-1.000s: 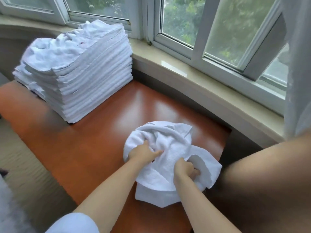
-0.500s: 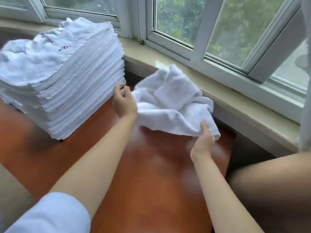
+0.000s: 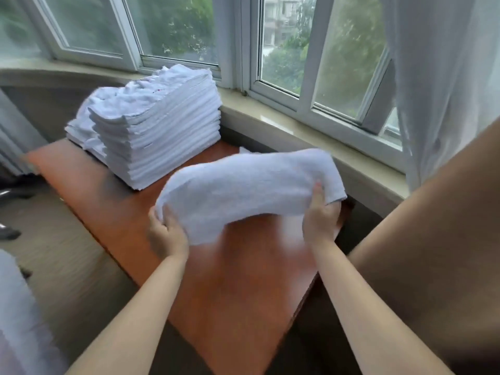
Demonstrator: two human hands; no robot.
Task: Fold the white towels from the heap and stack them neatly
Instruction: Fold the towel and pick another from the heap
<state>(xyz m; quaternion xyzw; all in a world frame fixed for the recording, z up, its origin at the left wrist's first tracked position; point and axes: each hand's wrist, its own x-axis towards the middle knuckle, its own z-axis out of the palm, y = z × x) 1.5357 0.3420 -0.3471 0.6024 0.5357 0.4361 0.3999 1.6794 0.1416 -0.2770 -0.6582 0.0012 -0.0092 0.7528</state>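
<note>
A white towel is stretched out in the air above the red-brown table, bowed upward in the middle and blurred by motion. My left hand grips its near left corner. My right hand grips its right edge, thumb on top of the cloth. A tall stack of folded white towels stands at the far left end of the table, its top layer rumpled.
A beige window sill and white-framed windows run behind the table. A white curtain hangs at the right. A brown padded surface fills the right side. White fabric lies at the lower left above the carpet.
The crumpled towel has been lifted from the table and pulled out wide between both hands. My hands have moved apart, and the view has tilted up toward the windows.
</note>
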